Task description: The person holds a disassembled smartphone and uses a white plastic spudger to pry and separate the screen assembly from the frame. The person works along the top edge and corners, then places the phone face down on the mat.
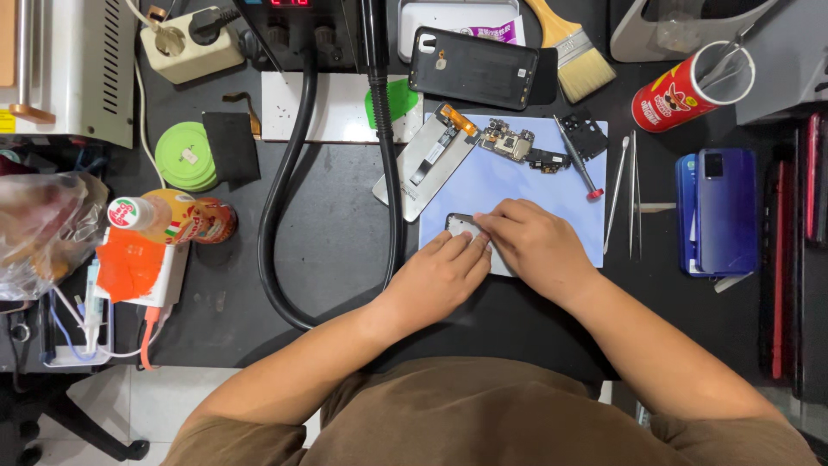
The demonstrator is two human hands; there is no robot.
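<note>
A phone body [460, 224] lies on a light blue mat [526, 185] on the dark bench, mostly hidden under both hands. My left hand [440, 276] rests on its lower left part, fingers together and pressing down. My right hand [536, 244] covers its right side, fingertips at the top edge near the left hand's fingers. A detached screen panel [429, 160] lies tilted at the mat's upper left. A small circuit board [511, 142] and a black cover piece [585, 134] sit at the mat's top, with a red-tipped screwdriver [580, 164] beside them.
A thick black hose [280, 185] loops left of the mat. Tweezers [634, 194] and a blue phone [718, 211] lie to the right, a red tube can [686, 91] behind them. A black phone back [473, 67], a brush [573, 47], a green tape roll [185, 155] and a bottle [177, 217] surround the area.
</note>
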